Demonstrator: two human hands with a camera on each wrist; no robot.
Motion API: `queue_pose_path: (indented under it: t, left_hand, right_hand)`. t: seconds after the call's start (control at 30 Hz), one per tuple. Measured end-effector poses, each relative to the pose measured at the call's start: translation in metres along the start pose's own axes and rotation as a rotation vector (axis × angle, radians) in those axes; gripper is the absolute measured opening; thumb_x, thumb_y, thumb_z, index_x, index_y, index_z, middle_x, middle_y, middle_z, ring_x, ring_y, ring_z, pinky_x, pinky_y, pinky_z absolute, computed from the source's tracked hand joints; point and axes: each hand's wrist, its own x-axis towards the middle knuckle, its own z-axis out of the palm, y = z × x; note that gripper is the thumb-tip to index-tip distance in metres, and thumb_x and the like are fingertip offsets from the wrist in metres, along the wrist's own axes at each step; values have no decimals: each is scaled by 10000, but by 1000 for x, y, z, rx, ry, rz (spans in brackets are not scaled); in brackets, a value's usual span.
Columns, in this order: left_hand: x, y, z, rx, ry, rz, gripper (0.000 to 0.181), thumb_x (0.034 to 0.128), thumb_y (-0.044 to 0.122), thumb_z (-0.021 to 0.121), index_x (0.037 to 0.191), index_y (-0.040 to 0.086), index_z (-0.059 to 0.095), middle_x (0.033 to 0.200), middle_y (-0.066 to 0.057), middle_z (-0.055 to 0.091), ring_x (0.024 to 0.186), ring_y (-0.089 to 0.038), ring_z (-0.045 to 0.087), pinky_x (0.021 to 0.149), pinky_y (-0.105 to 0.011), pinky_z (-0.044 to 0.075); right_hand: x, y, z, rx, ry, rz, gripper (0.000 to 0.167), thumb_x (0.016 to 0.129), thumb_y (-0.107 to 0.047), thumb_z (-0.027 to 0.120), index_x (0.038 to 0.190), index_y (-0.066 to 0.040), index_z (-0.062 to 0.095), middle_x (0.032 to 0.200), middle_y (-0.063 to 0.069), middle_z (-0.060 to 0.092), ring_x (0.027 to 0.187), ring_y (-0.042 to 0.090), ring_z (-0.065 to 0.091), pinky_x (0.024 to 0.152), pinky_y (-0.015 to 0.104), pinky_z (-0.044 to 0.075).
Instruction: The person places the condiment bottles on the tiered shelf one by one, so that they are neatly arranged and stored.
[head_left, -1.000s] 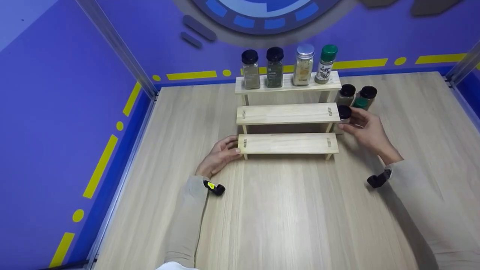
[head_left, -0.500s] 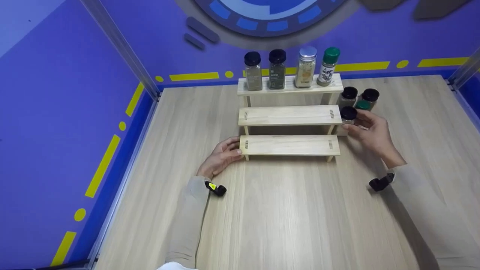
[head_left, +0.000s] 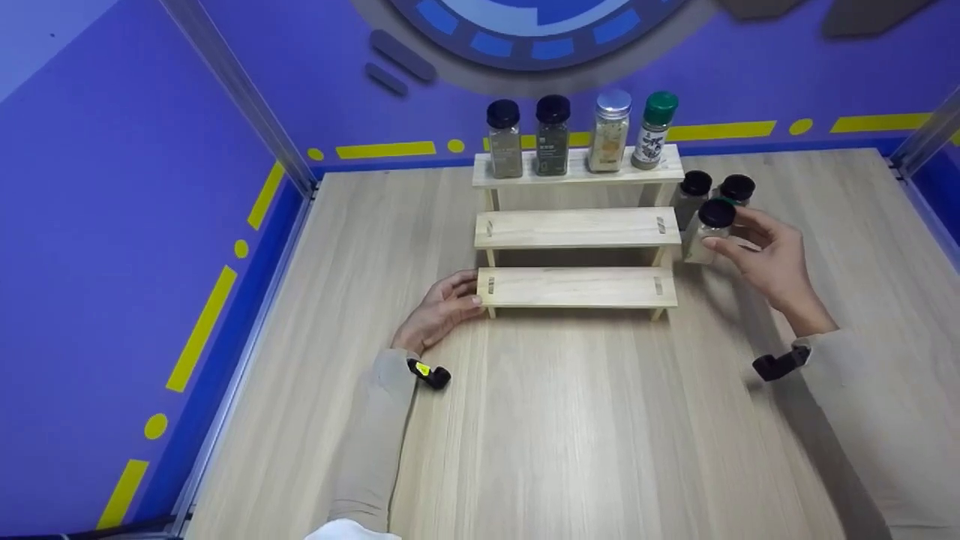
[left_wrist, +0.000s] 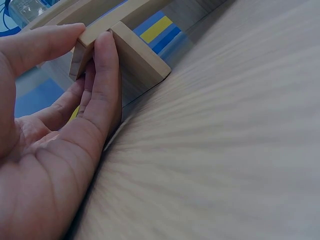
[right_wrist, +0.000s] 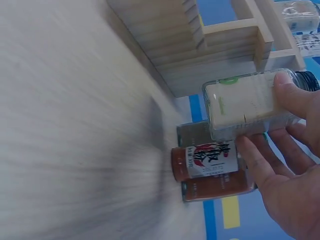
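Note:
A three-step wooden rack [head_left: 576, 288] stands on the table. My left hand [head_left: 441, 313] holds the left end of its lowest step; in the left wrist view, the thumb and fingers of that hand [left_wrist: 65, 125] pinch the wooden end [left_wrist: 95, 37]. Right of the rack, my right hand [head_left: 772, 262] grips a black-capped glass jar [head_left: 703, 238] of pale powder. In the right wrist view this jar [right_wrist: 245, 102] lies between the thumb and fingers of the hand [right_wrist: 295, 175], lifted clear of the table.
Four jars stand on the top step, among them a silver-capped one [head_left: 609, 135] and a green-capped one [head_left: 651, 133]. Behind the right hand are two black-capped jars [head_left: 691, 193] [head_left: 737, 189] and a red-filled bottle with a white label [right_wrist: 212, 159]. A blue wall [head_left: 225, 150] borders the table.
The right hand has drawn the pale-powder jar up and to the right, away from the rack's side. The left hand keeps its hold on the lowest step.

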Motion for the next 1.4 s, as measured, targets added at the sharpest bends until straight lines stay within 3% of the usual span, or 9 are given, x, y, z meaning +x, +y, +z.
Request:
queue_pose_path:
  t: [0.4, 0.63, 0.77, 1.13, 1.4]
  left_hand:
    - [2, -1, -1, -5, -16, 1, 685, 952, -59, 659, 1571, -84, 366, 1398, -142, 576, 1177, -213, 658, 1041, -300, 608]
    - [1, 1, 0, -6, 0, -10, 678, 966, -82, 619, 1586, -85, 345, 1433, -168, 558, 1180, -216, 661, 1050, -306, 606]
    - [1, 0, 0, -18, -2, -12, 685, 962, -81, 629, 1585, -88, 344, 1427, -172, 562, 1174, -223, 666, 1046, -310, 610]
    - [3, -1, 1, -16, -4, -7, 699, 948, -68, 654, 1580, -83, 355, 1417, -159, 572, 1156, -221, 672, 1032, -309, 615]
    - [2, 1, 1, 16, -1, 2, 646, 970, -79, 627, 1568, -83, 383, 1444, -163, 561, 1156, -200, 665, 1005, -300, 617]
  right_hand:
    - [0, -42, -7, 61, 98, -100, 487, 883, 17, 842, 1350, -54, 726, 1184, -138, 755, 1073, 47, 706, 908, 113, 590]
    - [8, -70, 8, 130, 129, -151, 474, 847, 54, 857, 1302, -17, 742, 1065, -62, 756, 969, 96, 697, 888, 143, 607]
    - [13, -82, 20, 166, 103, -184, 489, 841, 88, 847, 1309, 14, 726, 1095, -55, 766, 983, 111, 708, 890, 153, 604]
    - [28, -107, 55, 274, -20, -242, 497, 857, 68, 845, 1331, -21, 726, 1170, -5, 791, 1006, 144, 727, 821, 170, 599]
    - [33, -126, 82, 350, -85, -241, 485, 878, 55, 831, 1343, -22, 714, 1207, 53, 762, 1064, 179, 740, 884, 205, 635]
